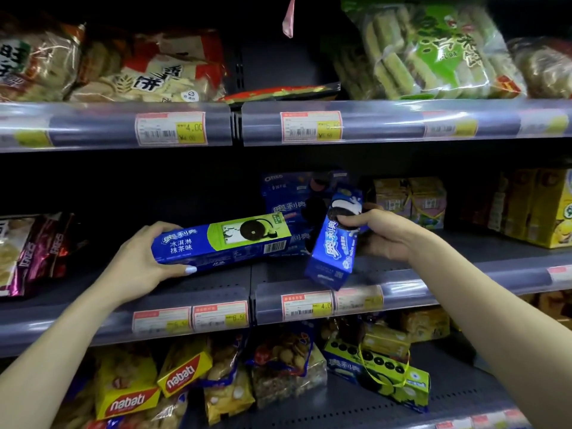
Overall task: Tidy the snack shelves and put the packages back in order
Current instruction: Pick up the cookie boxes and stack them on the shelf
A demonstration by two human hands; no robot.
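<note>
My left hand (145, 258) grips the left end of a long blue-and-green Oreo box (223, 243), held lying sideways just above the middle shelf (464, 270). My right hand (380, 233) grips a blue Oreo box (335, 243) near its top; that box is tilted, with its lower end over the shelf's front edge. Behind both boxes, more blue Oreo boxes (294, 199) stand at the back of the middle shelf.
Yellow boxes (541, 209) stand at the right of the middle shelf, dark snack bags (40, 243) at its left. Rice cracker bags (154, 75) and a green bag (433, 51) fill the top shelf. Nabati packs (130, 394) and bound Oreo boxes (380, 373) lie below.
</note>
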